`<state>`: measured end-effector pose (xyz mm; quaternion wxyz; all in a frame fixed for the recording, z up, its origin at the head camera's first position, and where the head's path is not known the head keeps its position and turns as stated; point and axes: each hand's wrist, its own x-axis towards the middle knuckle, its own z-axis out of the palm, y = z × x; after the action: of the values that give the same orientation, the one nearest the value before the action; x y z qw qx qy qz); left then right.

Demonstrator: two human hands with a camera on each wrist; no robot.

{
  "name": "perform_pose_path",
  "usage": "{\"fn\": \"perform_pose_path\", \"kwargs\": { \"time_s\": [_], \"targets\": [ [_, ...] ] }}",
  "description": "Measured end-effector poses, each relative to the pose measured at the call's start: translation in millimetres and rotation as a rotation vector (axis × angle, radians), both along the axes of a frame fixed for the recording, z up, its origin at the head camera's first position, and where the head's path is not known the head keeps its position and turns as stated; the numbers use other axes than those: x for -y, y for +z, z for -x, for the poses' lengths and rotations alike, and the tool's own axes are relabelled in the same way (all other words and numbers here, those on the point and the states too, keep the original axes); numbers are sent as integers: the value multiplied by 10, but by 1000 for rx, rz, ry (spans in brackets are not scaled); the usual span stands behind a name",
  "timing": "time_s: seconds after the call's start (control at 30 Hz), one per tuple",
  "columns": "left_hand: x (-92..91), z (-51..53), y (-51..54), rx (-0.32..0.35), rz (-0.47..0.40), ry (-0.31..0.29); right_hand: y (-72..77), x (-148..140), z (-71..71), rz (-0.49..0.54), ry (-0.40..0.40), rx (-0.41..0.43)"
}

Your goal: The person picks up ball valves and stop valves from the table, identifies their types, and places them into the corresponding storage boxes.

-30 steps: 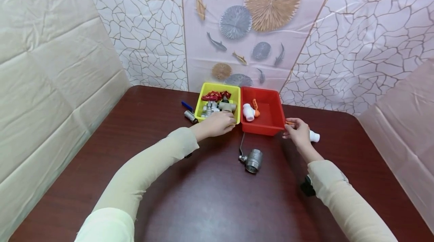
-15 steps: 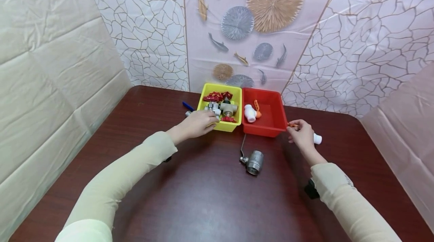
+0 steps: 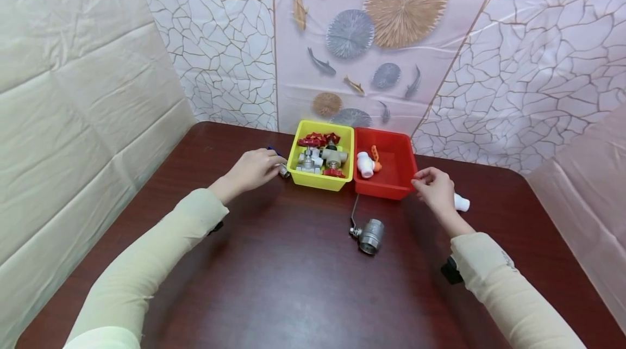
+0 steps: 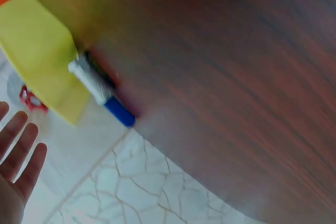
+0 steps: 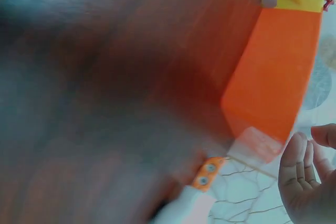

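Note:
My left hand hovers left of the yellow bin, above a small metal ball valve with a blue handle. Its fingers are spread and hold nothing in the left wrist view. By the right front corner of the red bin, my right hand has relaxed fingers with nothing between them; whether they touch the bin I cannot tell. A white plastic valve lies beside this hand, and its orange handle shows in the right wrist view.
Inside the yellow bin are several valves with red handwheels. The red bin holds a white valve with an orange handle. On the table in front lies a large metal ball valve with a long lever. A patterned curtain stands behind.
My left hand has moved left, from the yellow bin's front rim to above the blue-handled valve. The right hand stays near the red bin's corner; the view has shifted slightly.

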<state>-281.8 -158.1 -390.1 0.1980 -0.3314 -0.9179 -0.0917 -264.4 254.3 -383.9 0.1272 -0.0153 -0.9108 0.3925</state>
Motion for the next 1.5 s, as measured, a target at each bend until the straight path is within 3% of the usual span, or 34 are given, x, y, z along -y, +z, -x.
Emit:
{"fn": "perform_pose_path", "kwargs": {
  "time_s": [0.2, 0.47, 0.7, 0.9, 1.2, 1.5],
  "targets": [
    [196, -9, 106, -12, -52, 62, 182, 134, 57, -79, 41, -52],
    [380, -72, 180, -10, -92, 87, 287, 452, 32, -141, 151, -30],
    [540, -136, 165, 54, -83, 150, 375, 874, -4, -104, 340, 18],
    [655, -238, 116, 76, -73, 174, 450, 1268, -75, -155, 498, 32],
    [880, -389, 11, 47, -107, 180, 334, 1826, -93, -238, 618, 63],
    [1012, -471, -62, 47, -124, 212, 183, 2305, -112, -319, 717, 131]
  ]
}}
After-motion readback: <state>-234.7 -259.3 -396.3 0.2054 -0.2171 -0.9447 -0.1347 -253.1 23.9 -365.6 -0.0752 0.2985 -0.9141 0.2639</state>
